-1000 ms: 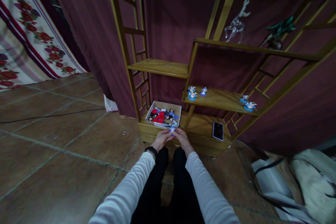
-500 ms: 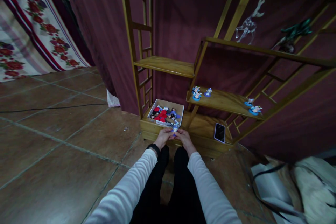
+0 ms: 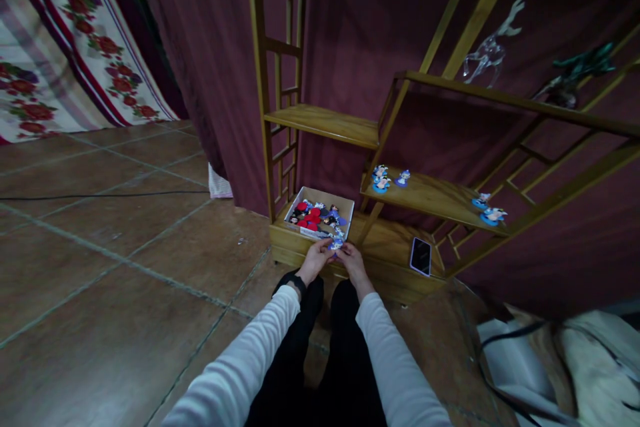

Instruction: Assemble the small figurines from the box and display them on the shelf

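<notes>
below, brown tiled floor [image 3: 125, 260], maroon curtain [image 3: 210, 47]

My view shows long white sleeves [image 3: 263, 337] on both arms, black trousers [image 3: 327, 353], and a black watch band [image 3: 296, 280] by the left hand [image 3: 316, 259].

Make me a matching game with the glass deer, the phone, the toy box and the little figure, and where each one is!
Things:
1 glass deer
2 phone
3 toy box
4 little figure

Places:
A between left hand and right hand
B lowest board, right part
C highest shelf
D lowest board, left end

Pairs: 1-C, 2-B, 3-D, 4-A
</notes>
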`<action>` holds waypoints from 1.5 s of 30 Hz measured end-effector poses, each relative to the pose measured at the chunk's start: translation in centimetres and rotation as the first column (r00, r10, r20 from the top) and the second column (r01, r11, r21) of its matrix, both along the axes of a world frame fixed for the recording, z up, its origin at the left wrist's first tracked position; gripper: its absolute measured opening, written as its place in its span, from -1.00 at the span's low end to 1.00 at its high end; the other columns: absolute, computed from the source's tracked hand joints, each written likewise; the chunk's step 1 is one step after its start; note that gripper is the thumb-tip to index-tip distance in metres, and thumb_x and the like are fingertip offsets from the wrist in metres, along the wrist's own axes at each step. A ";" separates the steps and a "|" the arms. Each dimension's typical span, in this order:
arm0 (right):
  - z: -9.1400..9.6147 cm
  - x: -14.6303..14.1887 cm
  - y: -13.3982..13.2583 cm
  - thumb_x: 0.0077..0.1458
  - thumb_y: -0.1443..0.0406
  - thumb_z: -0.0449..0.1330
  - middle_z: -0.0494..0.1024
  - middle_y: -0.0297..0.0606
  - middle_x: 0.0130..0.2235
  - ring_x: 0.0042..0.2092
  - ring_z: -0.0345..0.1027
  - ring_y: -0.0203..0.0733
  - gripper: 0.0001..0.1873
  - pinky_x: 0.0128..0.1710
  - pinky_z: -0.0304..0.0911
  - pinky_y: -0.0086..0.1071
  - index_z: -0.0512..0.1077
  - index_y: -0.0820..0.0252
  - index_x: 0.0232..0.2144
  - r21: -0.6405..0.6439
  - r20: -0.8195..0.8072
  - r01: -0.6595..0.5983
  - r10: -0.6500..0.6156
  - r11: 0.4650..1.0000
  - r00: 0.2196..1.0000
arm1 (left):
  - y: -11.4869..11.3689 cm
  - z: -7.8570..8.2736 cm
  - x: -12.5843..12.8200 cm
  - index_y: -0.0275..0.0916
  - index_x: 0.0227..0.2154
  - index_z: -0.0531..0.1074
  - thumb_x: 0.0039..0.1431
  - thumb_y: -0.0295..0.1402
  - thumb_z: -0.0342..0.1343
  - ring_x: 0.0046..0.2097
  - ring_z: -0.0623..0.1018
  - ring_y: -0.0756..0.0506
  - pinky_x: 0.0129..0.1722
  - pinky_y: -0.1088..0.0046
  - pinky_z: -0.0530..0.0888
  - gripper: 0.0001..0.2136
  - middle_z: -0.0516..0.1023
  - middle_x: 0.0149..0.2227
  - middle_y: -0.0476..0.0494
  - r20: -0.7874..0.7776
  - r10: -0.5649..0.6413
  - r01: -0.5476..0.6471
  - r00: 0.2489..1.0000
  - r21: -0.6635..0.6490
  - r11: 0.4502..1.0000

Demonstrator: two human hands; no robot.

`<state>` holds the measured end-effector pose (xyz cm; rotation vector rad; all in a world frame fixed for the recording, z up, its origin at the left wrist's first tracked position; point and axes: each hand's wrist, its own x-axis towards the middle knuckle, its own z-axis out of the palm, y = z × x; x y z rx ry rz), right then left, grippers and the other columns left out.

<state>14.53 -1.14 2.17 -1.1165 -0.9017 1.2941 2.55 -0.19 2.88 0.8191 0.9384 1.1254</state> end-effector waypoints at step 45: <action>-0.1 2.0 -0.3 -0.37 0.46 0.08 0.48 -0.42 -0.30 -0.26 0.28 -0.32 -0.59 -0.20 0.18 -0.44 0.42 0.10 -0.35 0.083 -0.120 -0.027 0.037 0.996 0.992 | -2.4 3.8 -1.2 -0.22 0.09 0.12 0.15 -0.55 -0.14 -0.10 0.45 -0.15 -0.17 0.34 0.38 -0.58 0.40 -0.14 -0.27 -0.874 0.475 0.720 0.102 0.394 0.571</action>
